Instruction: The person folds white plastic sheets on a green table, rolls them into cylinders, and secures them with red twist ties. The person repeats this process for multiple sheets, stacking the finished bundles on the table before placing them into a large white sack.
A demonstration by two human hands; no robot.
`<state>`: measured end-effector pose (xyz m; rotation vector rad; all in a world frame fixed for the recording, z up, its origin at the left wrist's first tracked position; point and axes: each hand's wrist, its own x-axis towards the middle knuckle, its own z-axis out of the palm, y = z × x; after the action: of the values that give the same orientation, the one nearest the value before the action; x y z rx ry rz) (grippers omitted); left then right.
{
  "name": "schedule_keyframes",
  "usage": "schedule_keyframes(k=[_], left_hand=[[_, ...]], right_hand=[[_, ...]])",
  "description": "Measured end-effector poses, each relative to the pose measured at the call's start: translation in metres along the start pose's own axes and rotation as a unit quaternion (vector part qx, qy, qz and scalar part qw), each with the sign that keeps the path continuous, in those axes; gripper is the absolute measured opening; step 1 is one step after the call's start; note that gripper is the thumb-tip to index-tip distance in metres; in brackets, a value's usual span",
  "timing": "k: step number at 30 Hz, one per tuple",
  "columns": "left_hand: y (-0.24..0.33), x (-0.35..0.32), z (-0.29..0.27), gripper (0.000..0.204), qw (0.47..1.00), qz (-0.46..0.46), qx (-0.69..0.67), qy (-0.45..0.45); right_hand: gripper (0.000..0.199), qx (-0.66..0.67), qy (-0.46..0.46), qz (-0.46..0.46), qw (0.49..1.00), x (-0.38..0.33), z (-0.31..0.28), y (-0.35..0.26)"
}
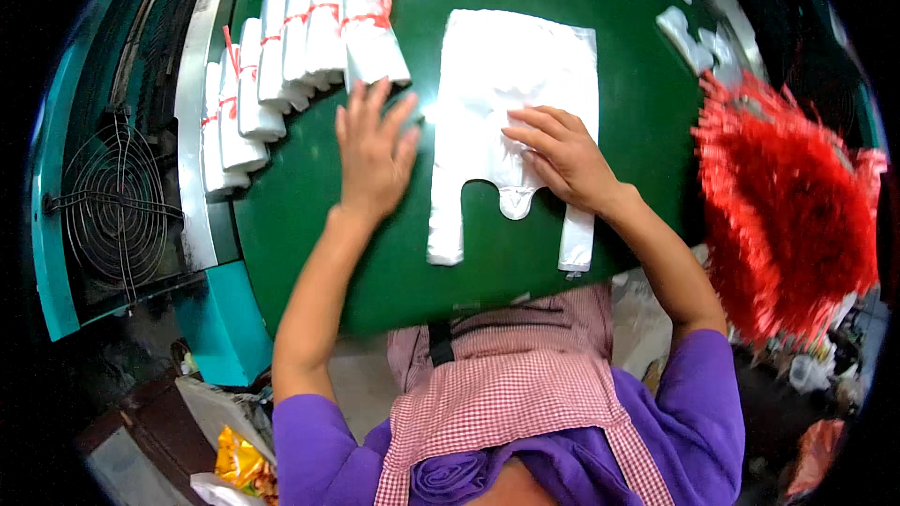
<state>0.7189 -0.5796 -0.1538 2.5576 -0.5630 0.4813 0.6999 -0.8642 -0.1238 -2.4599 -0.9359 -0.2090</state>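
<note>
A flat stack of white plastic vest bags point(478, 66) lies on the green tabletop point(422, 300), its two handles toward me and a small tab between them. My right hand point(567, 155) rests on its right half, fingers bent loosely and apart, not gripping. Left of the stack, my left hand point(375, 155) is spread over the green surface with nothing in it. Its fingertips are close to the lower end of the nearest rolled bag bundle point(373, 47), which has a red tie round it. I cannot tell whether they touch it.
Several more white rolled bundles point(272, 66) with red ties stand in a curved row at the left. A big bunch of red plastic strips point(787, 215) hangs at the right edge. White plastic scraps point(689, 42) lie far right. A round wire fan guard point(122, 197) is beyond the left edge.
</note>
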Motion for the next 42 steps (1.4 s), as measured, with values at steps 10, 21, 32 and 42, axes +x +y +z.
schedule_keyframes(k=[10,21,32,42], left_hand=[[0.163,-0.070,0.012,0.050,0.945,0.242,-0.173,-0.132],[0.187,-0.069,0.041,0.012,0.938,0.311,-0.135,-0.068],[0.127,-0.106,-0.049,0.013,0.960,0.056,-0.270,-0.037],[0.088,-0.109,-0.073,0.073,0.955,0.168,-0.051,-0.238]], right_hand=[[0.038,-0.135,0.027,0.014,0.990,-0.023,0.030,-0.001],[0.036,-0.128,0.029,0.034,0.991,-0.026,0.034,0.002],[0.040,-0.124,-0.008,0.041,0.991,-0.024,0.032,-0.002],[0.045,-0.103,-0.040,0.019,0.994,-0.042,0.030,-0.021]])
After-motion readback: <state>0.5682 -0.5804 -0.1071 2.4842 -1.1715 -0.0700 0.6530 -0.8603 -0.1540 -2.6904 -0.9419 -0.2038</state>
